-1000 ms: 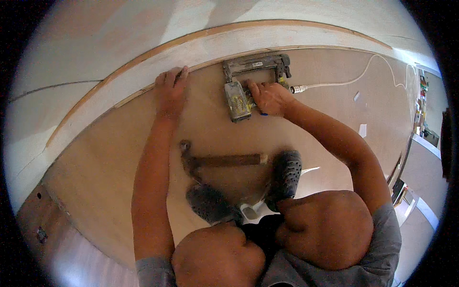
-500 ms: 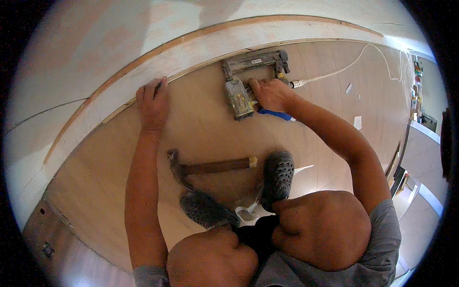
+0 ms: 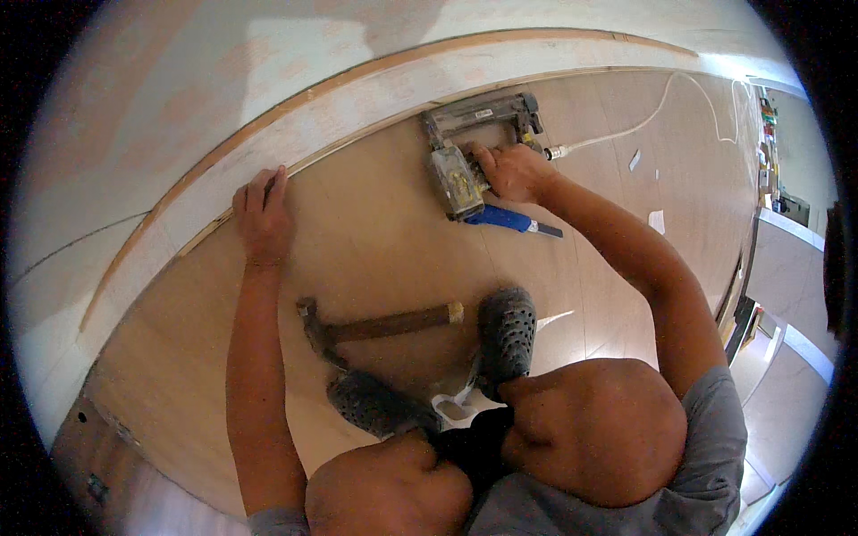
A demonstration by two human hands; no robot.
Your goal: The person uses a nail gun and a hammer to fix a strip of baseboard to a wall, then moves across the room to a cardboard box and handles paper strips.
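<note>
My right hand (image 3: 521,173) is wrapped round the handle of a grey, worn nail gun (image 3: 458,179). Its body is on the wooden panel, close to the panel's far edge. A blue-handled utility knife (image 3: 500,217) lies just beside the gun's near end. From the gun's rear fitting a pale air hose (image 3: 617,136) curves off to the right. My left hand (image 3: 262,214) lies at the panel's edge, its fingers stretched over a thin wooden strip (image 3: 344,138) there. Nearer to me, a claw hammer (image 3: 384,324) with a wooden handle lies sideways.
My clogs (image 3: 508,330) stand on the wooden panel (image 3: 384,223), with a white ring-shaped thing (image 3: 456,409) between them. Paper scraps (image 3: 657,221) lie at the right. Beyond the strip rises a pale wall (image 3: 206,116). Assorted items crowd the far right.
My left hand has slid a little left and nearer along the edge. The nail gun has shifted slightly right in the picture, and more of the utility knife shows.
</note>
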